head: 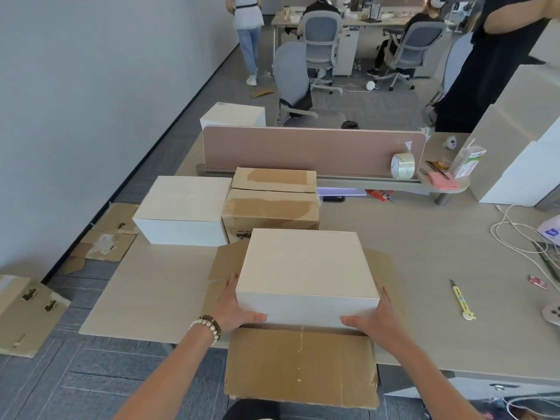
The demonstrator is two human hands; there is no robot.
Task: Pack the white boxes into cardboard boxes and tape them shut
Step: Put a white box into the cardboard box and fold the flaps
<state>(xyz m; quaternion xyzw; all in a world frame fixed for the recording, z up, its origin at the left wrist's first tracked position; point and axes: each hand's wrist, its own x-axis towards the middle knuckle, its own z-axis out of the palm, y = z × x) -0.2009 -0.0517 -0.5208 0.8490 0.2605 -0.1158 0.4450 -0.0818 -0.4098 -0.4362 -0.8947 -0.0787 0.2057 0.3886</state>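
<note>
head view: left hand [235, 309] sits on the left near corner of the flat white rectangular box [306, 268], thumb wrapped across the front face, fingers laid straight along the left side. forearm comes up from bottom left, with beaded bracelets [209, 325] at the wrist. right hand [378, 316] mirrors it on the right near corner: thumb across the front face, fingers straight along the right side. both hands clamp the box between them, one per side.

white box is level, lid face up, long axis running left to right, short axis pointing away from the person. it sits in or just over the open brown cardboard box [303, 362] at the near edge of the pale wooden desk [424, 237]; can't tell how far down it is seated. cardboard near flap is folded out toward the person and overhangs the desk edge; side flaps splay out left and right.

second white rectangular box [181, 207] lies on the desk further back left, touching a taped brown cardboard box [269, 204]. clear tape roll [403, 165] stands on edge against the pink desk divider [312, 150]. yellow utility knife [460, 301] lies on the desk to the right.

hidden: cardboard box interior and far flap behind the white box, both sets of fingertips past the box sides, elbows cut off at frame bottom.
</note>
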